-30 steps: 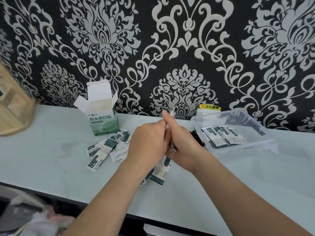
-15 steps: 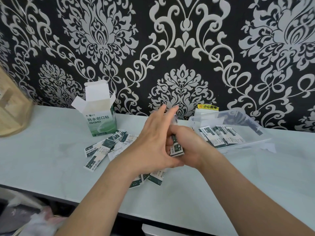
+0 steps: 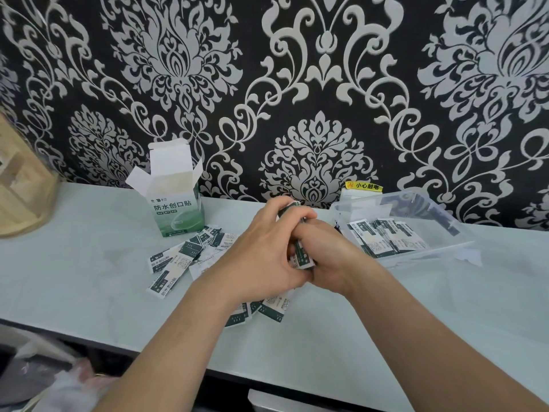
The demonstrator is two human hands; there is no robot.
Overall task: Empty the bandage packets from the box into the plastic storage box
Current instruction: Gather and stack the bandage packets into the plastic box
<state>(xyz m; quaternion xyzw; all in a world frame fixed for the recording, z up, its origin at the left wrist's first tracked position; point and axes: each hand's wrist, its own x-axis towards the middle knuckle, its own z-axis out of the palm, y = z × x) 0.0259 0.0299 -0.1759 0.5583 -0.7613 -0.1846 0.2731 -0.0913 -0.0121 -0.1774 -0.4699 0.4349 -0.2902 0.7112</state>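
Note:
The green-and-white bandage box [image 3: 177, 207] stands open and upright at the back left of the pale counter. Several bandage packets [image 3: 178, 258] lie scattered in front of it, and more packets [image 3: 269, 310] show under my forearms. My left hand [image 3: 261, 248] and my right hand [image 3: 329, 257] press together around a small stack of packets [image 3: 301, 257], its end sticking out between them. To the right sits the clear plastic storage box [image 3: 445, 248], tilted, with several packets [image 3: 386, 237] inside.
A wooden rack [image 3: 20, 191] stands at the far left. A white socket with a yellow warning sticker [image 3: 364, 186] sits on the patterned wall behind the storage box. The counter's front edge [image 3: 148, 349] runs close below my arms, with bags on the floor beneath.
My hands have stayed together over the counter middle. The left fingers were spread half a second ago and now close over the stack held with the right hand.

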